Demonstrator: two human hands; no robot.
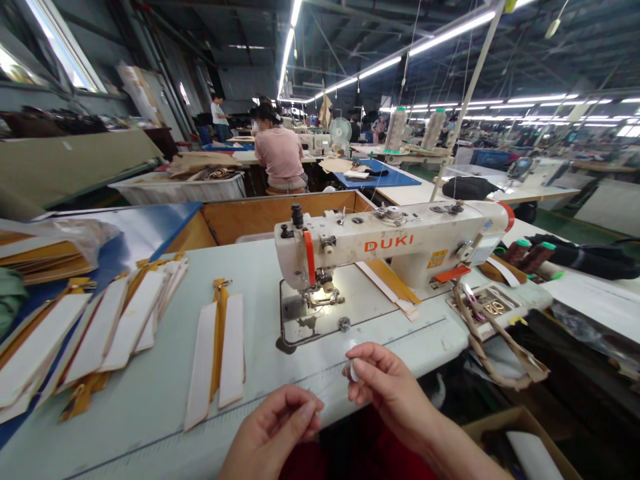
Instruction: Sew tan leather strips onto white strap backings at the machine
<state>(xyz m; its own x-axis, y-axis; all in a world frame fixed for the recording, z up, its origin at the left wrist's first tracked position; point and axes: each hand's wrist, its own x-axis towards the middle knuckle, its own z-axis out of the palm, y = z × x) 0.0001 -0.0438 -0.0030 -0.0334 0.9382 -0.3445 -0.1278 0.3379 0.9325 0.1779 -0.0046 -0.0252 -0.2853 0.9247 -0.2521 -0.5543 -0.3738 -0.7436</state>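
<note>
My right hand (383,380) is closed round a small, round, silvery bobbin (354,371), held between thumb and fingers at the table's front edge. To its left, my left hand (283,427) is in a pinch; whatever lies between its fingertips is too small to make out. Beyond both hands stands a white sewing machine (345,243) with orange trim, its needle area over a shiny metal plate (295,327). A small round metal knob (345,324) sits on that plate, just beyond my right hand.
Left on the table lie a zipper piece with white strips (231,353) and a fanned stack of similar pieces (107,327). Tan and white strips (393,287) lie behind the needle. At right is a tray (493,307) of small parts. A seated person (280,157) is ahead.
</note>
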